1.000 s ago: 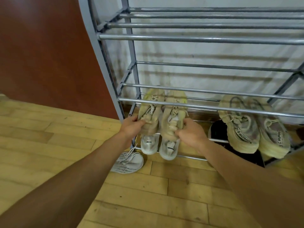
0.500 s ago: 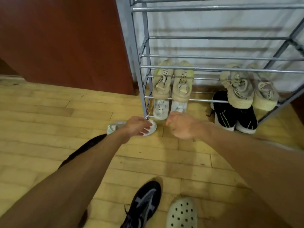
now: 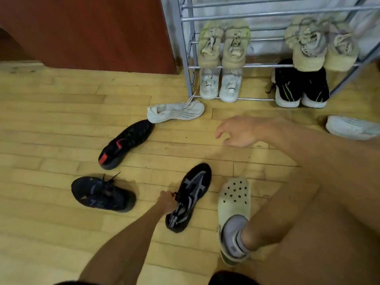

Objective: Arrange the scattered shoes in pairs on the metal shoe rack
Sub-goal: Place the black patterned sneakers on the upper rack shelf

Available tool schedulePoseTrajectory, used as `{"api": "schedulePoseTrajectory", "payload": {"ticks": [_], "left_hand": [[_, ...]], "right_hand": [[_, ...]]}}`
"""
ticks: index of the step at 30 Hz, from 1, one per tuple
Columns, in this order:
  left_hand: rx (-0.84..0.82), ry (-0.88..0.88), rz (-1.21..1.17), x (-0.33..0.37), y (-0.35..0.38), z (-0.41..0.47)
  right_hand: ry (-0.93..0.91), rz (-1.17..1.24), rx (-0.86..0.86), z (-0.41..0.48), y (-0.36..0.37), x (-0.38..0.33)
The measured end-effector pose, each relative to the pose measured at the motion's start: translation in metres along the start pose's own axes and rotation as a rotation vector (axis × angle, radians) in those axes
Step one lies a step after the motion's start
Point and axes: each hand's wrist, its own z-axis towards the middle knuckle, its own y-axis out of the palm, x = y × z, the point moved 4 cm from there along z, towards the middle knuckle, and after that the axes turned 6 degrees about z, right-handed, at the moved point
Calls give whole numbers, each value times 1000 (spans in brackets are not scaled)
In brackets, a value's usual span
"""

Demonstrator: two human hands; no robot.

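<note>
Nearest you, your left hand [image 3: 167,202] pinches the black-and-grey sneaker [image 3: 190,196] at its laces, apparently still on the floor [image 3: 61,124]. Your right hand [image 3: 242,130] hovers beyond, fingers spread, empty. Farther off, four pairs sit on the metal shoe rack [image 3: 186,58]; a white sneaker [image 3: 174,112] lies beside it.

Wooden plank floor [image 3: 61,124]: light yellow boards, running mostly left to right, filling most of the frame. Reddish-brown panel [image 3: 92,31]: upright, upper left of the frame, its lower edge meeting the floor. White backdrop [image 3: 267,6]: at the top right. Pale perforated clog [image 3: 234,198]: lower right of centre, worn over a grey sock [image 3: 232,235].
</note>
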Motion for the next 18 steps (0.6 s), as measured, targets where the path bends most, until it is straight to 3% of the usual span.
{"api": "schedulePoseTrajectory", "payload": {"ticks": [4,7,13,18], "left_hand": [[145,-51,-123,2,13,-19],[162,-97,-208,7,17,-23],[-38,-167,-572,5,45,-19],[-180,-102,-660,31,18,-58]], "right_hand": [[-18,20,3,-6,1,-6],[-16,32,-8,-6,2,-10],[-13,42,-29,-1,2,-15],[18,45,-55,-7,7,-11]]}}
